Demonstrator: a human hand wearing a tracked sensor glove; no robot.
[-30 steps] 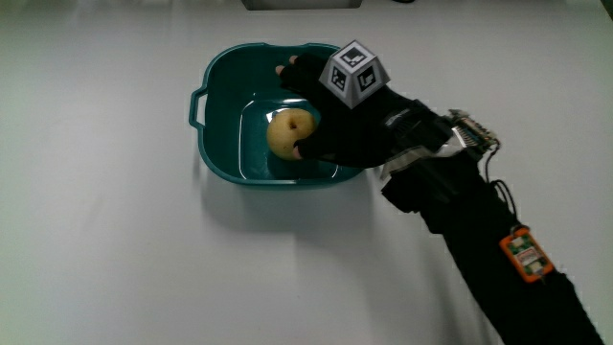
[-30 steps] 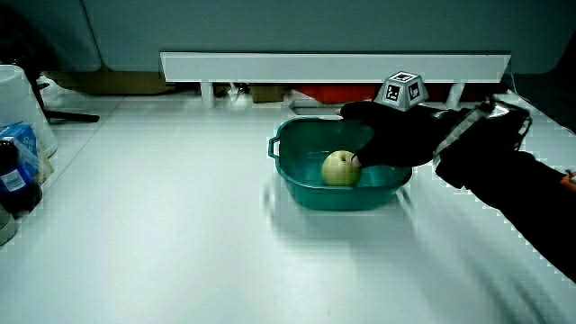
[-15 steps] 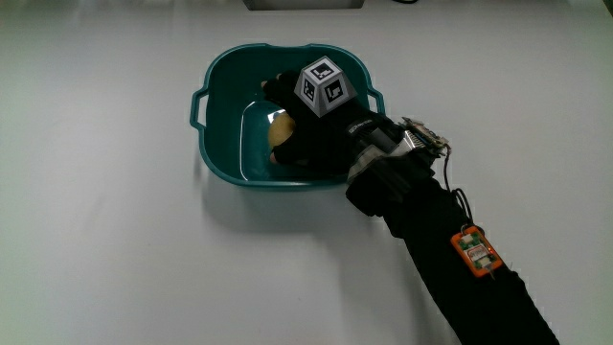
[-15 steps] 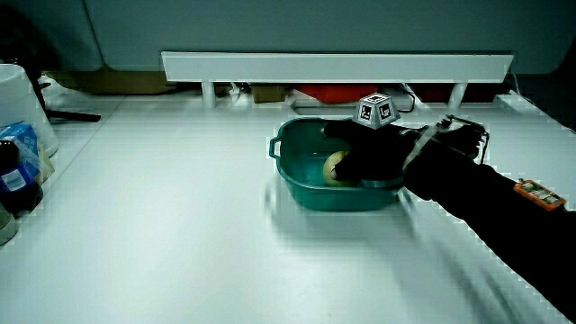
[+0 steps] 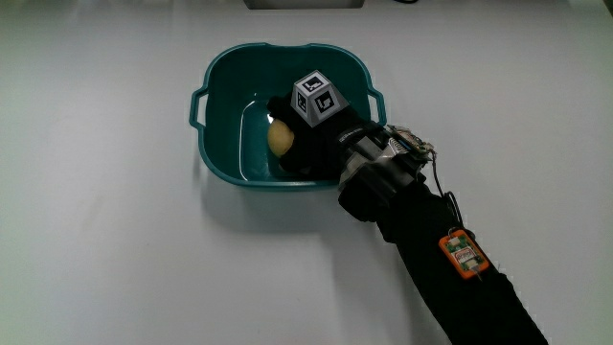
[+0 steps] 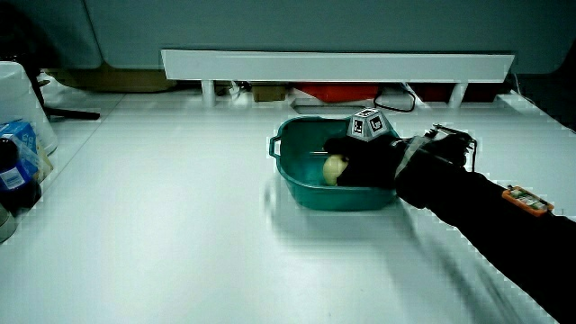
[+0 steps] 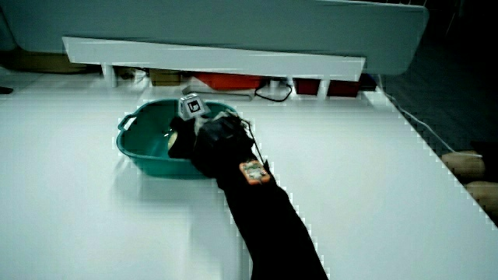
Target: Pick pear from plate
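A yellow-green pear point(image 5: 279, 137) lies in a teal basin with handles point(image 5: 222, 67) on the white table. The black-gloved hand point(image 5: 311, 144), with the patterned cube point(image 5: 318, 96) on its back, reaches into the basin and covers most of the pear. Its fingers are curled around the fruit. In both side views the hand point(image 6: 364, 160) point(image 7: 210, 136) sits low inside the basin point(image 6: 286, 148) point(image 7: 132, 148). The pear point(image 6: 334, 168) peeks out beside the fingers and rests on the basin floor.
The forearm carries an orange tag point(image 5: 458, 254) and loose wires point(image 5: 414, 149) near the wrist. In a side view a white jug point(image 6: 18, 99) and a dark bottle point(image 6: 11, 175) stand at the table's edge. A low white partition point(image 6: 333, 65) runs along the table.
The hand has come down from the basin's rim onto the pear and closed over it, hiding most of the fruit. The basin has stayed in place.
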